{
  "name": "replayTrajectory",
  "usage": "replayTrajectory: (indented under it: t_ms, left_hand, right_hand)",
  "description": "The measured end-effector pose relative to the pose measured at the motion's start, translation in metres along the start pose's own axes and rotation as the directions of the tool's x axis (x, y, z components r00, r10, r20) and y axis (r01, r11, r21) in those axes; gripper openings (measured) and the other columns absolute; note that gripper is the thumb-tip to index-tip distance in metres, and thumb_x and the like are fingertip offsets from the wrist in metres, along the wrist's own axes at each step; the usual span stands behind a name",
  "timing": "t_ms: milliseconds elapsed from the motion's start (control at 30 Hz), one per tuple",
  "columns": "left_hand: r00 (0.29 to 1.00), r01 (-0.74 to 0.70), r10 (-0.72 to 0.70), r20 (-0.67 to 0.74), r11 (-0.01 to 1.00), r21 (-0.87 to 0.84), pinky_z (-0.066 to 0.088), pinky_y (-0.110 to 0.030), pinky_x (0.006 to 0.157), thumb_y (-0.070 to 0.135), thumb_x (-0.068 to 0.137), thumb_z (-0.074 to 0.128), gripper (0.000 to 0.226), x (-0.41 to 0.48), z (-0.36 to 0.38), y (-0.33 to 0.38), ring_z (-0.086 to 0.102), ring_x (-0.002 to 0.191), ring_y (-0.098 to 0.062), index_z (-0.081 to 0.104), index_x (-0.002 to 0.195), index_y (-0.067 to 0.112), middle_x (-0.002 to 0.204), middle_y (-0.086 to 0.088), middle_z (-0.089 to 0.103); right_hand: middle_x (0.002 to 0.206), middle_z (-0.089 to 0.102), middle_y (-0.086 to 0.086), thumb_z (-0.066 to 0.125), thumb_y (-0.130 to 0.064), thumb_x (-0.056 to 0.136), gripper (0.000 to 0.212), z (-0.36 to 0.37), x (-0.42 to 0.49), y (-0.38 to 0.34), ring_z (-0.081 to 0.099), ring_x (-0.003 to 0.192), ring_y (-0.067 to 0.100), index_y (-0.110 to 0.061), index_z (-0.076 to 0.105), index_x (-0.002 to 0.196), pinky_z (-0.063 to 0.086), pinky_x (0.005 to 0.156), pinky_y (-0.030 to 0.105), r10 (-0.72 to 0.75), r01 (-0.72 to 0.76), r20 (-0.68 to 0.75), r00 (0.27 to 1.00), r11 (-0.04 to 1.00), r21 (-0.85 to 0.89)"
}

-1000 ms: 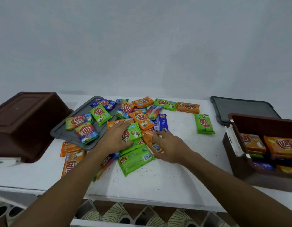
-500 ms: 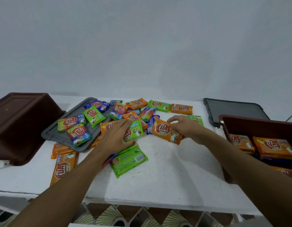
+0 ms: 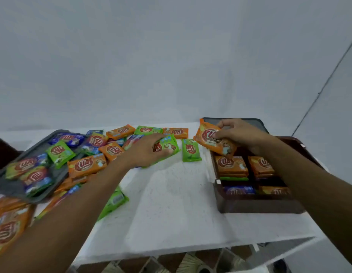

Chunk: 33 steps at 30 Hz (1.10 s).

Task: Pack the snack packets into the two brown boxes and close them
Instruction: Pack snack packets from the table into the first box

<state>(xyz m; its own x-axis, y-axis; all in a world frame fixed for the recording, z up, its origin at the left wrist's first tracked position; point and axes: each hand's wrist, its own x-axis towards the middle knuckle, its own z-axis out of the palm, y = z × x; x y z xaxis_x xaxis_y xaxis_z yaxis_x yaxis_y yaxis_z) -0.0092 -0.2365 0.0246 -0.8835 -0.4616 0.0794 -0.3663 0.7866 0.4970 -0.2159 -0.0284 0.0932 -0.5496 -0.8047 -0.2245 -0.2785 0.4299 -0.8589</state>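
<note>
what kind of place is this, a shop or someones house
Probably a plain room in a home or small workspace, not a shop: a bare white wall, a worn white table with loose snack packets and a brown box, and patterned floor tiles below.

White table [image 3: 171,203] carries scattered snack packets [image 3: 190,149], a grey tray [image 3: 59,173], a brown box [image 3: 259,206].
</note>
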Motion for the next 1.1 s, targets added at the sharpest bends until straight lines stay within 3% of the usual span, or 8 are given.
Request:
replayTrajectory:
  t_ms: [100,167,267,467,600,700,833,1100]
  left_hand:
    - [0.995,-0.097,0.100,0.012,0.985,-0.146,0.039,-0.024,0.080,0.037,0.100,0.048,0.027,0.020,0.005,0.038,0.058,0.095,0.003,0.053,0.125,0.028,0.111,0.009,0.065]
    - [0.987,-0.162,0.162,-0.017,0.970,-0.183,0.041,-0.027,0.066,0.031,0.100,0.051,0.015,0.035,0.007,0.064,0.060,0.076,-0.004,0.058,0.112,0.026,0.089,0.006,0.066]
    - [0.972,-0.225,0.234,0.027,0.957,-0.183,0.046,-0.021,0.068,0.030,0.097,0.057,0.021,0.054,0.007,0.096,0.062,0.082,-0.010,0.061,0.114,0.019,0.098,0.004,0.067]
    - [0.872,-0.317,0.340,0.352,0.940,-0.122,0.048,-0.026,0.073,0.031,0.095,0.061,0.024,0.080,0.035,0.169,0.062,0.084,-0.013,0.065,0.112,0.015,0.101,0.000,0.067]
    - [0.726,-0.371,0.284,0.627,0.929,0.009,0.049,-0.033,0.072,0.034,0.093,0.063,0.017,0.083,0.081,0.192,0.061,0.080,-0.014,0.065,0.104,0.021,0.094,0.003,0.066]
    - [0.704,-0.384,0.211,0.678,0.916,0.113,0.044,-0.029,0.070,0.031,0.093,0.063,0.028,0.080,0.111,0.197,0.059,0.085,-0.017,0.062,0.116,0.014,0.098,0.002,0.063]
    - [0.687,-0.347,0.139,0.713,0.925,0.154,0.049,-0.032,0.085,0.034,0.093,0.063,0.034,0.072,0.122,0.195,0.060,0.102,-0.017,0.065,0.122,0.016,0.119,0.001,0.066]
    - [0.690,-0.268,0.072,0.721,0.950,0.161,0.053,-0.033,0.087,0.037,0.090,0.066,0.032,0.060,0.116,0.198,0.065,0.102,-0.011,0.068,0.115,0.017,0.115,0.003,0.070]
  right_hand:
    - [0.092,0.073,0.015,0.069,-0.018,0.083,0.014,-0.041,-0.009,0.025,0.067,0.076,0.026,-0.013,0.063,0.094,0.053,0.071,0.040,0.006,-0.009,-0.031,0.999,0.995,-0.097]
    - [0.089,0.074,0.011,0.064,-0.017,0.087,0.014,-0.068,-0.017,0.041,0.070,0.072,0.024,-0.020,0.064,0.101,0.054,0.065,0.035,0.030,-0.031,-0.007,1.000,0.987,-0.158]
    - [0.095,0.072,0.002,0.061,-0.012,0.091,0.017,-0.094,-0.024,0.059,0.071,0.081,0.019,-0.023,0.065,0.104,0.055,0.068,0.031,0.031,-0.004,0.081,0.996,0.950,-0.311]
    - [0.095,0.068,-0.008,0.058,-0.007,0.088,0.026,-0.122,-0.032,0.096,0.066,0.081,0.006,-0.029,0.064,0.100,0.050,0.068,0.021,0.125,0.109,0.321,0.939,0.777,-0.620]
    - [0.112,0.061,-0.006,0.057,-0.011,0.092,0.038,-0.115,-0.035,0.118,0.059,0.087,0.005,-0.025,0.058,0.127,0.047,0.074,0.016,0.198,0.232,0.416,0.887,0.589,-0.774]
    - [0.123,0.062,-0.004,0.060,-0.024,0.093,0.037,-0.114,-0.033,0.130,0.056,0.101,0.011,-0.026,0.059,0.130,0.046,0.087,0.025,0.149,0.326,0.441,0.885,0.476,-0.817]
    - [0.126,0.062,-0.006,0.061,-0.028,0.094,0.036,-0.118,-0.038,0.134,0.055,0.110,0.009,-0.025,0.060,0.129,0.044,0.097,0.027,0.165,0.395,0.521,0.837,0.478,-0.785]
    - [0.123,0.066,-0.005,0.063,-0.025,0.093,0.034,-0.118,-0.043,0.136,0.060,0.108,0.007,-0.022,0.064,0.126,0.045,0.093,0.021,0.124,0.439,0.566,0.815,0.505,-0.743]
